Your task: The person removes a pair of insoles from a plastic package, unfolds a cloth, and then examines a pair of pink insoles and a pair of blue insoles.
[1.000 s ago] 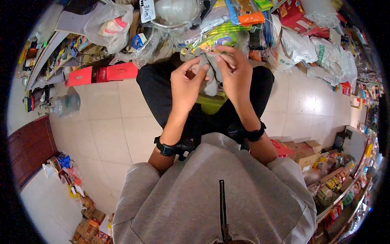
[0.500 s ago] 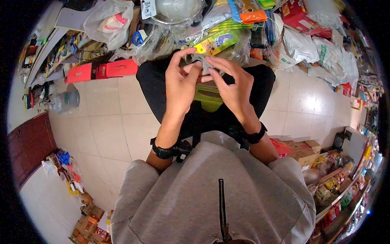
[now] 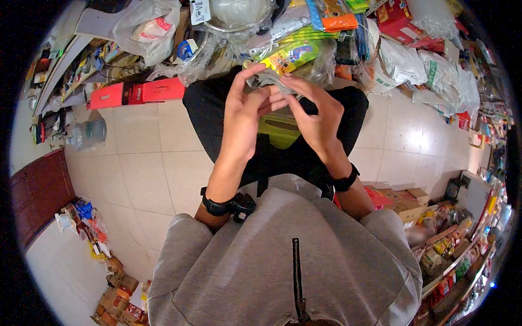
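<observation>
A small crumpled piece of grey cloth (image 3: pixel 268 79) is stretched between my two hands, above my knees. My left hand (image 3: pixel 243 111) pinches its left side, with the forefinger curled over the top. On the other side, my right hand (image 3: pixel 317 113) grips the right end between fingers and thumb. Fingers hide part of the cloth, so its exact kind does not show. Just beyond it lies a yellow-green packet (image 3: pixel 291 57) with a blue footprint print. A yellow-green object (image 3: pixel 280 132) sits between my legs, below the hands.
Plastic bags (image 3: pixel 147 32) and packets crowd the surface ahead, beside a metal bowl (image 3: pixel 236 13). A red box (image 3: pixel 136 93) and a clear water bottle (image 3: pixel 89 135) are on the left. White bags (image 3: pixel 402 62) lie to the right. Cardboard boxes (image 3: pixel 399 204) and stocked shelves stand behind right.
The grey cloth has shifted slightly up and is spread wider between the hands. My left fingers have moved a little to the right, and the right hand has turned slightly.
</observation>
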Tool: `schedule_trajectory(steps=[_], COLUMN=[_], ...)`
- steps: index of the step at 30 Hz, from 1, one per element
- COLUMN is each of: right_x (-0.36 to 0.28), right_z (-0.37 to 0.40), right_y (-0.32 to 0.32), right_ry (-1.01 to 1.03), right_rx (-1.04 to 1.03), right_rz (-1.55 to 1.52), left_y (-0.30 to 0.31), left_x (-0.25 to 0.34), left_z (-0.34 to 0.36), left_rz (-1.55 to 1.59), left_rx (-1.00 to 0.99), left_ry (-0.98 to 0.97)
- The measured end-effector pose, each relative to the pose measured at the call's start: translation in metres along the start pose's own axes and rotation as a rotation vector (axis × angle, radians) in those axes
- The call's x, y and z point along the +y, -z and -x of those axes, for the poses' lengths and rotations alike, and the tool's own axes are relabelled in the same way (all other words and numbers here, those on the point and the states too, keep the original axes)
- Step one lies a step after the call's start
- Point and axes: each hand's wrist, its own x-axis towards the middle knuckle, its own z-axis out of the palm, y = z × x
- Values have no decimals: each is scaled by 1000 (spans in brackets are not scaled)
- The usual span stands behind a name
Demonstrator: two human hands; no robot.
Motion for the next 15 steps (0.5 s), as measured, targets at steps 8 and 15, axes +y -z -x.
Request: schedule_trajectory(steps=[8, 15], right_x=[11, 11], right_z=[-12, -19], right_y=[12, 34], right_ry=[-26, -272], right_rx=[96, 125], right_rz=[-32, -324], left_y=[25, 40], left_x=[-30, -49], left_z=[-15, -16], left_rz=[-913, -1163], left_rx=[89, 150], left_ry=[-599, -842])
